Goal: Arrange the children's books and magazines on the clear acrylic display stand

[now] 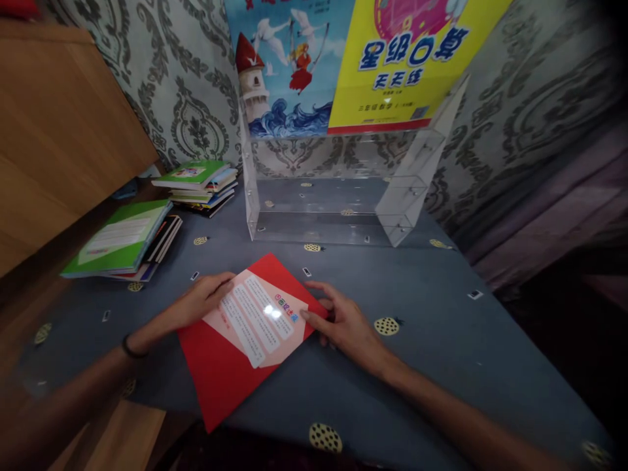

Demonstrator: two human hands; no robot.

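Observation:
A red book [226, 386] with a pale pink printed panel lies slanted over the near part of the table, its printed side up. My left hand [209, 297] rests along its upper left edge, fingers curled onto it; a dark band circles that wrist. At the right corner, my right hand [343, 327] grips the book with the thumb on top and fingers at the edge and beneath. Beyond the book stands a clear acrylic display rack [412, 190]. Its upper tier carries a blue picture book [294, 72] and a yellow workbook [397, 65] side by side.
Two stacks of books, the nearer stack [118, 239] and the farther stack [196, 186], both topped with green covers, sit at the left. A grey-blue tablecloth [441, 379] with pineapple prints covers the table. Wooden furniture [63, 131] borders the left; patterned wallpaper [530, 78] is behind.

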